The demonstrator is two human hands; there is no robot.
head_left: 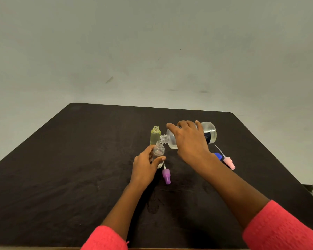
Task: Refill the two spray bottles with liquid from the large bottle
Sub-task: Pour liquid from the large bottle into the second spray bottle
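Observation:
My right hand (189,139) grips the large clear bottle (210,132), tipped nearly on its side with its open threaded neck right over the mouth of a small clear spray bottle (159,149). My left hand (145,166) holds that small bottle upright on the table. Just behind it stands a yellow-green spray bottle (155,135), uncapped, with liquid in it. A purple spray head (166,175) with its tube lies beside my left hand. A pink spray head (229,162) lies to the right, next to a blue cap (218,156).
Everything sits on a dark table (61,168) with a pale wall behind. The table's far edge runs just beyond the bottles, and its right edge slants down past the pink spray head.

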